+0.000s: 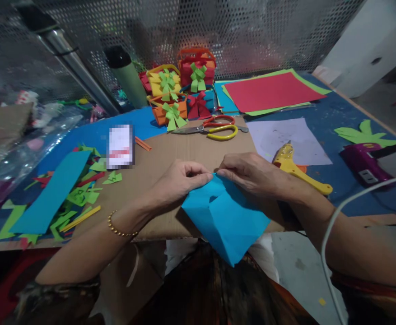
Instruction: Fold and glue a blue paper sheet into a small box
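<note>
A folded blue paper piece (pixel 233 216) hangs over the front edge of a brown cardboard sheet (pixel 170 153), its lower corner pointing toward my body. My left hand (pixel 180 180) pinches its top edge between thumb and fingers. Right beside it, my right hand (pixel 248 174) grips the same top edge, fingers curled. The two hands nearly meet there. Scissors (pixel 218 128) with red and yellow handles lie beyond them. To the right, a yellow glue gun (pixel 297 169) rests partly on a pale paper sheet (pixel 292 135).
Small paper bags with bows (pixel 170 113) stand at the back beside a green bottle (pixel 126 74). Red sheets (pixel 275 92) are stacked back right. Paper scraps (pixel 79 194) and a blue strip (pixel 53 192) lie left. A white cable (pixel 329 230) crosses my right forearm; a purple power socket (pixel 365 167) sits right.
</note>
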`<state>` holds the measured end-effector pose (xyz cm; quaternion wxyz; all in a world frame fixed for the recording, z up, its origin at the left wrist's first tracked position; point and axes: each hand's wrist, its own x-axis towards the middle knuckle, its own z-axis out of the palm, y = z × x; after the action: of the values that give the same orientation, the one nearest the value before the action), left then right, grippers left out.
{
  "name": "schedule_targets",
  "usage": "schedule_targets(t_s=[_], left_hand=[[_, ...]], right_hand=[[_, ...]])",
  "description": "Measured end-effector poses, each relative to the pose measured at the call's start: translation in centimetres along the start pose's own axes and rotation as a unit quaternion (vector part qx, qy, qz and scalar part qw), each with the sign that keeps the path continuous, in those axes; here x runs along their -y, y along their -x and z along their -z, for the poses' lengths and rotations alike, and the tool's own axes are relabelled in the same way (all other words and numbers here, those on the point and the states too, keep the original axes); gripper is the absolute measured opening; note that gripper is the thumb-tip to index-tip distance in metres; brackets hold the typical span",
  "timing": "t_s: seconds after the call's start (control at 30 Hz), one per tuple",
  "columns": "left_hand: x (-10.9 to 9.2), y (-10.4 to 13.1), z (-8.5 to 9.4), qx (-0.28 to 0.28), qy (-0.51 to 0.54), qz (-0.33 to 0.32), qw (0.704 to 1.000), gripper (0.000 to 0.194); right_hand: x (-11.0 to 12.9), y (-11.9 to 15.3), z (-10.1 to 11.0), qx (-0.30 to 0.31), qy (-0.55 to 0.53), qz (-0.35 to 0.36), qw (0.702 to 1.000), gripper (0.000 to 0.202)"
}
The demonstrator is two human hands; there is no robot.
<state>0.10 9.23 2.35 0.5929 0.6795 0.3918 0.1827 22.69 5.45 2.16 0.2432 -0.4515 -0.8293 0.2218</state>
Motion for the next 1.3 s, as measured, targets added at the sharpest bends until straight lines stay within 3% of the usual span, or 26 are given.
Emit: schedule_targets(t_s=[0.33,0.5,0.63,0.87,1.2,1.3], left_hand=[[-0.4,-0.1,-0.2,0.015,-0.02,-0.014,1.0,0.032],[-0.1,-0.1,-0.1,0.014,-0.036,-0.02,0.999,0.03],[0.0,0.0,-0.2,0.008,-0.047,-0.03,0.998,0.031],[-0.5,0.1,-0.2,0.023,0.014,-0.015,1.0,0.033],[-0.5,0.0,-0.1,0.053,-0.014,-0.025,0.998,0.027],[-0.6,0.1,0.1,0.095,-0.002,0.008,0.995,0.026]], right_hand=[[0.5,-0.3,-0.7,-0.001,-0.03,0.004,1.0,0.024],[0.3,-0.4,-0.1,-0.002,-0.058,-0.044,0.997,0.039],[0.1,-0.5,0.0,0.027,-0.081,-0.041,0.996,0.05],[0.1,-0.8,-0.6,0.04,-0.125,-0.056,0.99,0.035],[-0.1,-0.7,-0.9,0.051,-0.075,-0.018,0.996,0.03],[-0.4,-0.8,-1.1,0.06,-0.072,0.013,0.996,0.029]])
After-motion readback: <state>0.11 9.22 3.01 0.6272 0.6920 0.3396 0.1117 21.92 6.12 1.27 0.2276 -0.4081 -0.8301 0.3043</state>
